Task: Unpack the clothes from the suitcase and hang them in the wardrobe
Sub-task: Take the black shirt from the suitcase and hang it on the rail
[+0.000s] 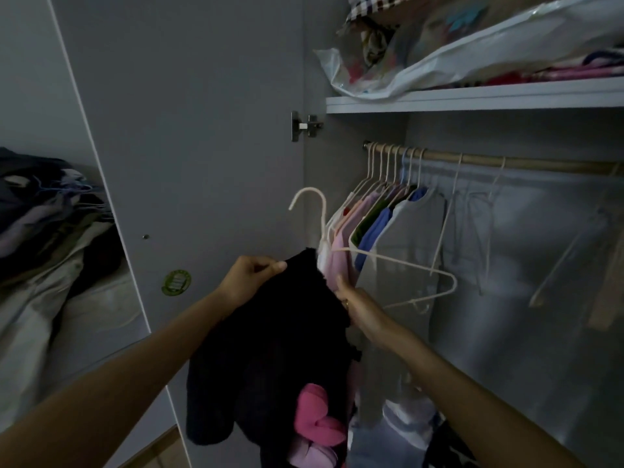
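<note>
Black garment (280,332): dark knit piece held up in front of the open wardrobe, its top edge at the level of the white hanger's shoulder, its lower part hanging in loose folds; weave and cut are hard to make out in the dim light.
White hanger (398,265): hook pointing up and left near the door's hinged edge, right shoulder jutting toward the hung clothes; its left half is hidden behind the black garment.
Left hand (251,276): fingers curled, pinching the garment's upper left edge.
Right hand (358,304): at the garment's right edge, fingers bent in behind the cloth; whether it also grips the hanger cannot be told.
Hanging rail (506,161): wooden bar under the shelf, running off the right edge of the frame.
Hung clothes (378,217): pink, green, blue and grey pieces packed close at the rail's left end, just beside the white hanger.
Open room: to the right of the packed clothes, a few bare hangers (472,211) are spaced apart.
Wardrobe door (189,130): swung open on the left, bearing a green round sticker (176,282).
Shelf (472,99): above the rail, holding a plastic bag (439,59) of fabrics, cut off at the top.
Clothes pile (50,211): left of the door, blurred.
Pink bundle (315,420): below the garment, partly covered.
</note>
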